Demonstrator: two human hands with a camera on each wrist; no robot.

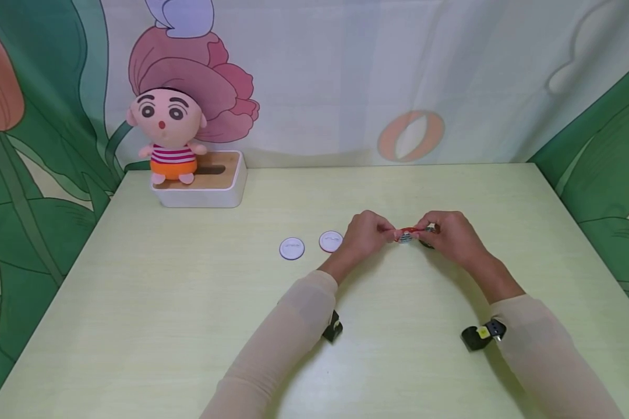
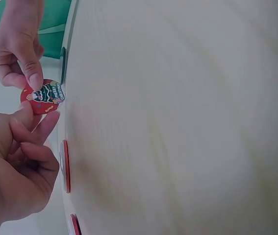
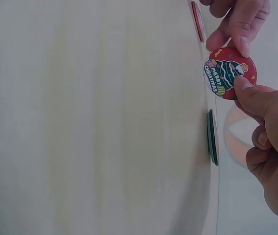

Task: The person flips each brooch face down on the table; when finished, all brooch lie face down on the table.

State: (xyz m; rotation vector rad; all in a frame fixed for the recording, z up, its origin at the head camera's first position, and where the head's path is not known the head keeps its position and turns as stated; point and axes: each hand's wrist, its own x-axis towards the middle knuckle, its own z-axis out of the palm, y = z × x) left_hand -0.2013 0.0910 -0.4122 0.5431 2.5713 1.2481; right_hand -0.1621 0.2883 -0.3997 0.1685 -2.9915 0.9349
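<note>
Both hands hold one round red pin badge (image 1: pixel 406 235) above the table. Its face, seen in the right wrist view, carries a green Christmas tree and the words MERRY CHRISTMAS. My left hand (image 1: pixel 364 234) pinches one edge between thumb and fingers. At the opposite edge my right hand (image 1: pixel 455 237) grips it, thumb lying across the printed face (image 3: pixel 222 73). Two more badges lie left of the left hand, pin backs up: one white-backed badge (image 1: pixel 292 248) and another badge (image 1: pixel 329 241) close to the wrist. A green-edged badge (image 3: pixel 212 137) lies below the right hand, mostly covered in the head view.
A plush doll (image 1: pixel 170 134) in a striped top sits on a white tissue box (image 1: pixel 201 198) with a wooden lid at the back left. Behind the pale table (image 1: pixel 136 302) hangs a printed curtain (image 1: pixel 314 81). Each wrist wears a small black camera.
</note>
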